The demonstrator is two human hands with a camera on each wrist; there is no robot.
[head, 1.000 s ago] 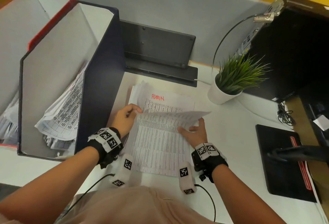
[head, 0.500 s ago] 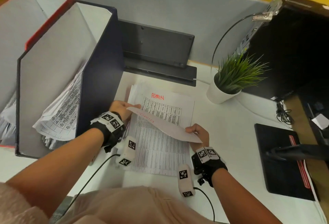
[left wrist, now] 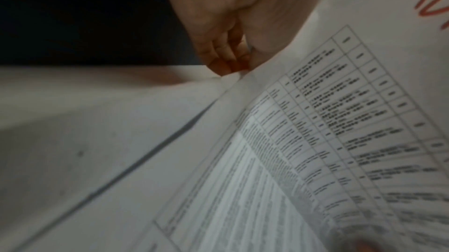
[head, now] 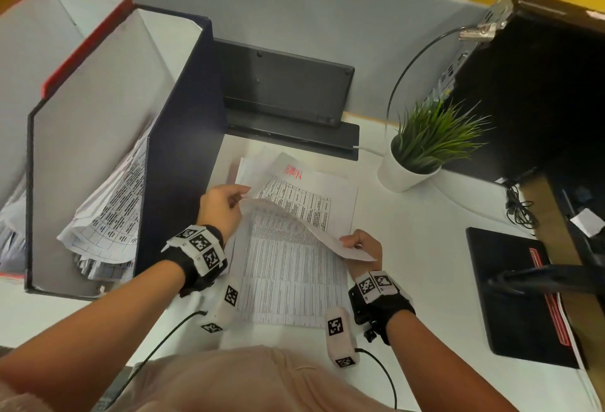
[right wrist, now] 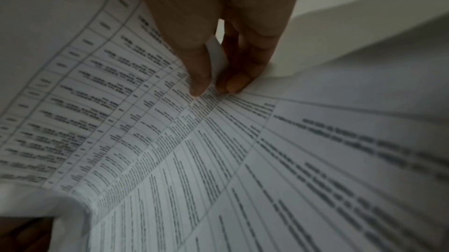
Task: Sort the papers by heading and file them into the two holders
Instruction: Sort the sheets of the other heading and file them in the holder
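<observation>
Lifting off the pile in the middle of the head view, the top sheet (head: 296, 215) is thin, light and floppy. It sags in a curve between the two hands, and it looks easy to crease or tear. The left hand (head: 220, 207) pinches its far left corner between thumb and fingers, and the right hand (head: 362, 244) pinches its near right corner the same way (the right wrist view shows the thumb on one side of the paper and fingertips (right wrist: 234, 83) on the other). Holding two opposite corners like this seems a good way to keep such a soft sheet from folding over. A gentle pinch should be enough, because it weighs almost nothing.

Under it lies the pile of papers (head: 291, 284) on the white desk (head: 425, 280), and the next page shows a red heading (head: 293, 172) near the top. I cannot read the heading on the lifted sheet from here.

At the left of the frame stands the dark blue holder (head: 176, 166) with curled papers already inside it. Past that, at the upper left, is the red holder (head: 85, 41), also with some sheets in it. A small potted plant (head: 422, 146) sits at the upper right, well apart from the pile.
</observation>
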